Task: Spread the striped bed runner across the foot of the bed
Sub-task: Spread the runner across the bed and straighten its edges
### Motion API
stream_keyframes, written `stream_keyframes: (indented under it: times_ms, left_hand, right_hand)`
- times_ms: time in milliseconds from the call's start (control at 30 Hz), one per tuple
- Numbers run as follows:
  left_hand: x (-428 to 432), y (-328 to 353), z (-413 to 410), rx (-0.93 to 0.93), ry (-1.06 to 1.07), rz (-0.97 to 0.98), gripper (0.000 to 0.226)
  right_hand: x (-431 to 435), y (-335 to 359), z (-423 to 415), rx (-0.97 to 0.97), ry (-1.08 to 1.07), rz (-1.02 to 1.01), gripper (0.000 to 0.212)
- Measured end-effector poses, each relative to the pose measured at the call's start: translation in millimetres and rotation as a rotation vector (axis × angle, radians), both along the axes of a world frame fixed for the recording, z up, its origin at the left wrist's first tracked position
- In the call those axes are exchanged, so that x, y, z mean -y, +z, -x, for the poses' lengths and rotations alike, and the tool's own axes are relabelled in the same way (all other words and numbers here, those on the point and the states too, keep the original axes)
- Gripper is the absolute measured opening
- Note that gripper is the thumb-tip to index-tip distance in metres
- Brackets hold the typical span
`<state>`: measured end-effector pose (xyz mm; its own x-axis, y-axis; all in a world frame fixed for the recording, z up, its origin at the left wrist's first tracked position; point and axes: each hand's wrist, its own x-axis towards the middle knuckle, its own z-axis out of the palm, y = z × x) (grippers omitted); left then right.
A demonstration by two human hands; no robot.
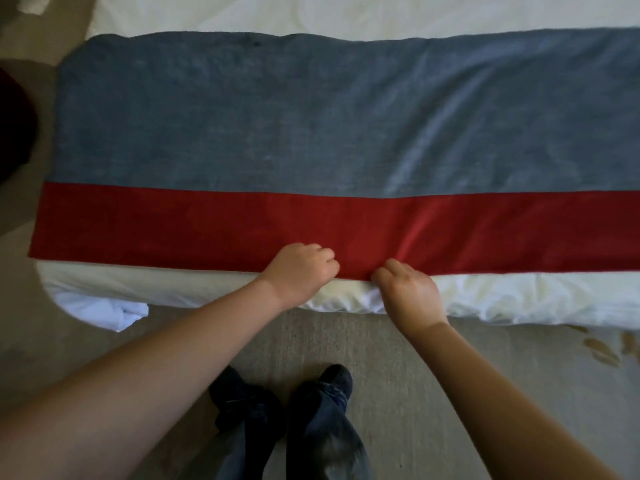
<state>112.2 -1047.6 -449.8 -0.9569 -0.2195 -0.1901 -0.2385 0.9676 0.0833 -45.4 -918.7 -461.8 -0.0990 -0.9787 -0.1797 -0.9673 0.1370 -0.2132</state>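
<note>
The striped bed runner (311, 133) lies flat across the foot of the bed (173, 289), a wide grey-blue band at the far side and a red band along the near edge. Its left end hangs past the bed's left corner; its right end runs out of view. My left hand (301, 271) has its fingers curled and grips the red near edge at the middle. My right hand (408, 289) pinches the same edge just to the right. Slight creases fan out in the cloth to the right of my hands.
White bedding (346, 12) shows beyond the runner and below its near edge. A loose bit of white sheet (117, 313) hangs at the near left corner. Beige carpet (450, 393) lies underfoot, with my feet (294, 403) close to the bed. A dark red object (14, 126) sits at far left.
</note>
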Motion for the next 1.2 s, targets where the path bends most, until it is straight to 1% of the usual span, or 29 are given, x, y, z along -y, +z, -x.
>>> stream_keyframes:
  times_ms: [100, 167, 300, 367, 533, 667, 767, 1000, 1133, 1200]
  left_hand:
    - [3, 2, -5, 0.014, -0.005, -0.064, 0.018]
    - [10, 7, -10, 0.006, 0.044, -0.084, 0.019]
    - [45, 21, -17, -0.084, 0.279, -0.026, 0.038]
    - [67, 27, -17, -0.117, 0.374, 0.018, 0.042]
    - [118, 37, -12, -0.097, 0.47, 0.068, 0.046]
    - [170, 38, -14, -0.096, 0.528, 0.063, 0.056]
    - [217, 34, -26, -0.089, 0.573, 0.047, 0.053]
    - [331, 21, -73, -0.094, 0.647, 0.061, 0.048]
    - [387, 18, -101, -0.117, 0.68, 0.097, 0.036]
    - [414, 16, -117, -0.128, 0.735, 0.079, 0.029]
  right_hand:
    - [5, 7, 4, 0.025, -0.031, -0.021, 0.027]
    - [8, 11, 5, 0.05, -0.03, -0.01, 0.018]
    - [36, 28, 6, 0.04, -0.011, 0.026, 0.031]
    - [67, 36, 6, 0.045, -0.015, 0.016, 0.036]
    - [150, 53, -6, 0.046, 0.001, 0.048, 0.039]
    - [215, 56, -19, 0.016, 0.032, 0.045, 0.039]
    - [266, 52, -30, -0.016, 0.061, 0.016, 0.039]
    - [386, 42, -65, -0.004, 0.058, -0.008, 0.036]
    - [442, 33, -85, -0.011, 0.062, 0.004, 0.034]
    - [465, 28, -95, -0.012, 0.062, 0.024, 0.029]
